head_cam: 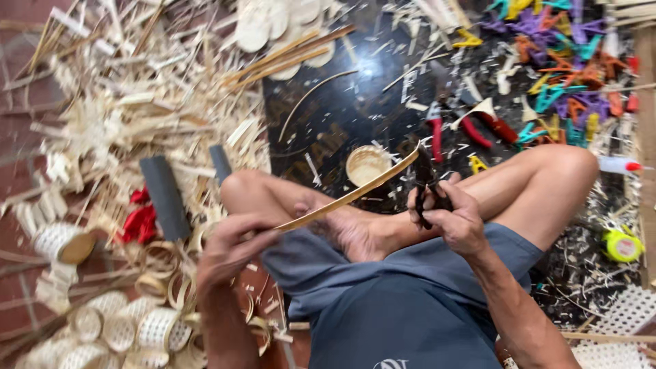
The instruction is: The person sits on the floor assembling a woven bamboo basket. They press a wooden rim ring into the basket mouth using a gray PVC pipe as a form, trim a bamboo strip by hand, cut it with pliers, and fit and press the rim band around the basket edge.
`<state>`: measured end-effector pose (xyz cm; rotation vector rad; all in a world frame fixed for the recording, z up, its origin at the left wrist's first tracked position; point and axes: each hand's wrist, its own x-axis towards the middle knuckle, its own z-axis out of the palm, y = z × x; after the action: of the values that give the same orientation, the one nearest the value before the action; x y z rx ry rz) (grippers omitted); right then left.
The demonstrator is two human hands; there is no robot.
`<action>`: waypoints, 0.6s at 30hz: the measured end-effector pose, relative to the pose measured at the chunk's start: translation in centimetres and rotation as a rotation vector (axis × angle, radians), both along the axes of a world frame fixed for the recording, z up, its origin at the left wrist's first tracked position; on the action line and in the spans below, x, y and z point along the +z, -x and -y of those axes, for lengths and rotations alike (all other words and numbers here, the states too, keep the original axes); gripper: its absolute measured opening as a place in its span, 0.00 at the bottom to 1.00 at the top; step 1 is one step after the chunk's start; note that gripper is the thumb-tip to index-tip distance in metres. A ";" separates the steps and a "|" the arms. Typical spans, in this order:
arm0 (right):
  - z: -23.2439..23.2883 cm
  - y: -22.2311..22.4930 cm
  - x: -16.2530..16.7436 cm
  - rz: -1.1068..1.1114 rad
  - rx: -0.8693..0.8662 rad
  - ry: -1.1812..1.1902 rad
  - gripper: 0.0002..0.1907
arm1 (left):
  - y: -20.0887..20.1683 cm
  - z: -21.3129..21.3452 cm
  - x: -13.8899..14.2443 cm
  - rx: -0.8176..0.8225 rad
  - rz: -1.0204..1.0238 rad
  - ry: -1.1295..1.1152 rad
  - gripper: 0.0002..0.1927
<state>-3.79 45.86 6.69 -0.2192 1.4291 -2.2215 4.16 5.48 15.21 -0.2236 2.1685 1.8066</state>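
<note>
I sit cross-legged on the floor in blue shorts. My left hand (232, 246) pinches the near end of a long thin bamboo strip (348, 195) that runs up and right across my knees. My right hand (447, 212) grips a dark knife (422, 179), its blade meeting the strip's far end. The left hand is blurred by motion.
A heap of bamboo shavings and splints (137, 89) lies at the left. Small woven cylinders (157, 328) sit at bottom left. Red-handled pliers (471, 126), coloured plastic clips (553, 61), a small round cup (367, 165), a yellow tape measure (622, 244) and a dark tube (164, 198) lie around me.
</note>
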 end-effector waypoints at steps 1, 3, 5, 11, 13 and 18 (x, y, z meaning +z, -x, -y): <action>0.0 0.1 -0.4 -0.011 -0.060 -0.027 0.09 | -0.5 0.8 -0.6 0.110 0.057 -0.105 0.07; 0.4 -0.6 -1.3 0.005 -0.066 -0.046 0.08 | -0.8 0.6 -2.2 0.265 -0.065 -0.543 0.04; 1.5 -1.6 -2.7 -0.003 -0.050 -0.046 0.08 | -0.2 -0.3 -3.3 0.427 -0.162 -0.962 0.05; 3.4 -2.7 -5.3 -0.363 0.079 -0.486 0.20 | 2.9 -1.9 0.9 0.747 -0.620 -1.015 0.11; 2.9 -2.2 -4.2 -0.424 0.136 -0.732 0.14 | 3.3 -2.3 3.1 0.595 -0.780 -0.801 0.11; 2.3 -0.3 2.3 -0.832 -0.153 -0.808 0.15 | 5.9 -6.5 3.1 0.167 -0.662 0.096 0.12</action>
<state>-3.52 43.53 9.01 -0.8187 2.7156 -1.4888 -1.78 11.97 18.33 0.2164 2.7474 2.0824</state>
